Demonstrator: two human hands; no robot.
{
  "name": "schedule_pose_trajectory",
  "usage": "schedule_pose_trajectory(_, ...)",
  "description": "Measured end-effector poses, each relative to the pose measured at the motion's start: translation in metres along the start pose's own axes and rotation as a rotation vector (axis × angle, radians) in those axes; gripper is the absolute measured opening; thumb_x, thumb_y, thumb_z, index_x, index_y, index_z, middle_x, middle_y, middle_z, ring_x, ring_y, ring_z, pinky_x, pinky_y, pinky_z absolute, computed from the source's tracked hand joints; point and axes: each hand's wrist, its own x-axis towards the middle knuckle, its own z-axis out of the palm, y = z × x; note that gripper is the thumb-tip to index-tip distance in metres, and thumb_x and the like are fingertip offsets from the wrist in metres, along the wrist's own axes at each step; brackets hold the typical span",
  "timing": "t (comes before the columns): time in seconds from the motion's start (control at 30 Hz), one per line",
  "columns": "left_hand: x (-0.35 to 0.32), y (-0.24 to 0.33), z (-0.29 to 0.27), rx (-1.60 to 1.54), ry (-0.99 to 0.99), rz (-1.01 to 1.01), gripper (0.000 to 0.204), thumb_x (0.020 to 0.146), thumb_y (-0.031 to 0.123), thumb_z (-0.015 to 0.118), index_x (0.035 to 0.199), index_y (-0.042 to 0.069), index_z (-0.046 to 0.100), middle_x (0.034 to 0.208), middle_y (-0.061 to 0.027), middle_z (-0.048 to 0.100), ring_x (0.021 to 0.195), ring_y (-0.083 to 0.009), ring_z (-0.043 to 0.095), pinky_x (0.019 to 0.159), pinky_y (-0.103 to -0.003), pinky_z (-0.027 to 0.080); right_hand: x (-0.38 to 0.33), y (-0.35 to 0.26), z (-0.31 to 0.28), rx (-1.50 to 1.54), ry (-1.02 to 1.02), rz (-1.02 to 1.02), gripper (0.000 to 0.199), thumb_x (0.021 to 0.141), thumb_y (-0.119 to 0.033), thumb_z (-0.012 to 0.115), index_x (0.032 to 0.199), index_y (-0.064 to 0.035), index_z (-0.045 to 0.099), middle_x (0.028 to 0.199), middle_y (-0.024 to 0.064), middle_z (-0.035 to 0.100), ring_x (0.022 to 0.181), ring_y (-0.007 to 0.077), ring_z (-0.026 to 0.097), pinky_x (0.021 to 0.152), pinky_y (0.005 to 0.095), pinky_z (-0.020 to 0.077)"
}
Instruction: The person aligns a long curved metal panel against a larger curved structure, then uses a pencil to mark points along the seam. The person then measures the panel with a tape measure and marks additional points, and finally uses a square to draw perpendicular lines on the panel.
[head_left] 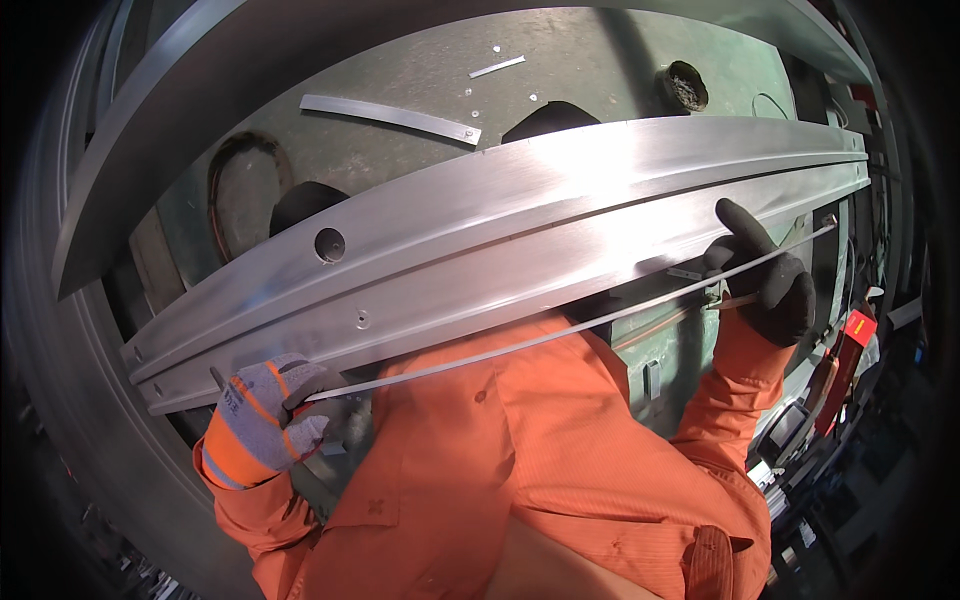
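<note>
A long pale strip with a small end piece, which looks like a tape measure's blade (520,343), stretches slantwise across my body. Its lower left end runs into my left hand (265,415), gloved in grey and orange; the fingers are closed round it, with a bit of red showing. My right hand (768,275), in a dark glove, grips the strip near its far right end, one finger pointing up. A thin brownish stick shows beside the right palm; whether it is held I cannot tell. Behind the strip lies a long ridged metal profile (440,285) with a round hole.
A second large metal profile (180,120) arches along the far side. On the green floor are a flat metal strip (390,118), a shorter one (497,67), a round container (685,88) and a brown loop (215,185). A red object (850,345) and clutter stand at right.
</note>
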Motion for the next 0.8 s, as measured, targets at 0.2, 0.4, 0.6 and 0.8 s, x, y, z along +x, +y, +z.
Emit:
schedule_pose_trajectory(0.2, 0.001, -0.019, 0.0, 0.065, 0.083, 0.131, 0.027, 0.083, 0.02, 0.063, 0.103, 0.004, 0.071, 0.079, -0.0117, 0.064, 0.074, -0.0311, 0.062, 0.068, -0.038, 0.05, 0.018, 0.003, 0.01, -0.193, -0.3, 0.156, 0.06, 0.107, -0.042, 0.042, 0.094, 0.0085, 0.071, 0.133, 0.0411, 0.056, 0.1, 0.0433, 0.073, 0.08, 0.0483, 0.0607)
schedule_pose_trajectory(0.4, 0.007, 0.006, -0.011, -0.123, 0.065, 0.034, 0.049, 0.088, 0.031, 0.067, 0.123, -0.003, 0.062, 0.075, -0.0055, 0.062, 0.07, -0.016, 0.059, 0.064, -0.031, 0.046, 0.039, 0.015, 0.043, -0.107, -0.278, 0.291, 0.04, 0.094, -0.016, 0.047, 0.109, 0.0138, 0.069, 0.123, 0.0311, 0.065, 0.099, 0.0355, 0.072, 0.083, 0.0402, 0.0585)
schedule_pose_trajectory(0.6, 0.027, 0.035, -0.015, -0.365, 0.195, 0.072, 0.066, 0.09, 0.037, 0.068, 0.14, -0.003, 0.051, 0.076, -0.0012, 0.058, 0.069, -0.0096, 0.053, 0.065, -0.025, 0.042, 0.059, 0.023, 0.086, -0.201, -0.283, 0.482, 0.043, 0.081, 0.001, 0.051, 0.119, 0.0001, 0.072, 0.102, 0.0084, 0.076, 0.067, 0.0094, 0.059, 0.061, 0.0251, 0.0471)
schedule_pose_trajectory(0.8, 0.099, 0.118, 0.012, -0.634, 0.206, 0.223, 0.072, 0.098, 0.052, 0.061, 0.145, 0.0, 0.047, 0.107, -0.0072, 0.056, 0.085, -0.0113, 0.055, 0.072, -0.024, 0.048, 0.054, 0.03, 0.126, -0.365, -0.066, 0.405, 0.09, 0.064, -0.015, 0.087, 0.147, -0.0059, 0.052, 0.114, 0.0055, 0.075, 0.068, 0.0097, 0.059, 0.06, 0.0235, 0.0476)
